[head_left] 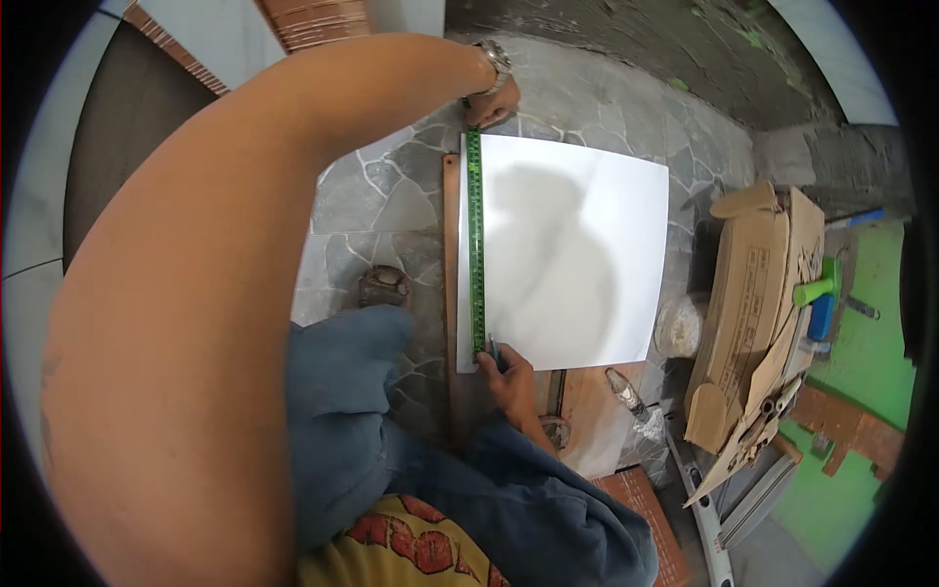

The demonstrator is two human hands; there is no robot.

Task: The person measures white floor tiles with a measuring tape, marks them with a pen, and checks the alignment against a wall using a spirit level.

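A large white tile [577, 254] with a smooth face lies in front of me, with a shadow across it. Along its left side stretches a green measuring tape [476, 235]. At the far end, my left hand [492, 105] has its fingers curled down on the tape, just past the tile's far edge. My right hand [513, 387] is closed at the near left corner, pinching a thin pencil-like marking tool [494, 347], its thumb beside the tape's near end. Whether the right fingers also grip the tape is hidden.
A brown wooden board [451, 293] runs beside the tile. To the right stand a plastic tub [682, 326] and an open cardboard box [738, 313]. A white-dusted trowel-like tool [626, 391], a spirit level [712, 528] and a green-handled tool [817, 291] lie nearby.
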